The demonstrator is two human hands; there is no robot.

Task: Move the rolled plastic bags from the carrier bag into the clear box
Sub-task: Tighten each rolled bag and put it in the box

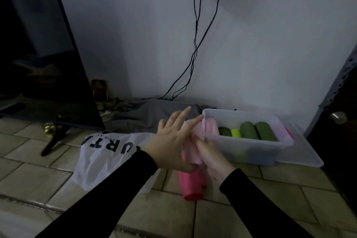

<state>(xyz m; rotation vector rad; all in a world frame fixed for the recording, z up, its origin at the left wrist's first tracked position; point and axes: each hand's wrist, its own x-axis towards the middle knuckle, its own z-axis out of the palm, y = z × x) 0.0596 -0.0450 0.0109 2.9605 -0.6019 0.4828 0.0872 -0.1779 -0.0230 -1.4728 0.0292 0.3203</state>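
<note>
A pale pink rolled plastic bag is pressed between both palms just left of the clear box. My left hand lies flat on top of it with fingers spread. My right hand cups it from below. Inside the box lie a pink roll, a yellow roll and dark green rolls. A darker pink roll rests on the tiled floor under my hands. The white carrier bag with black letters lies flat to the left.
The box's clear lid lies under and right of it. A black TV on a stand is at left, grey cloth lies behind, cables hang down the wall, and a dark cabinet door stands at right.
</note>
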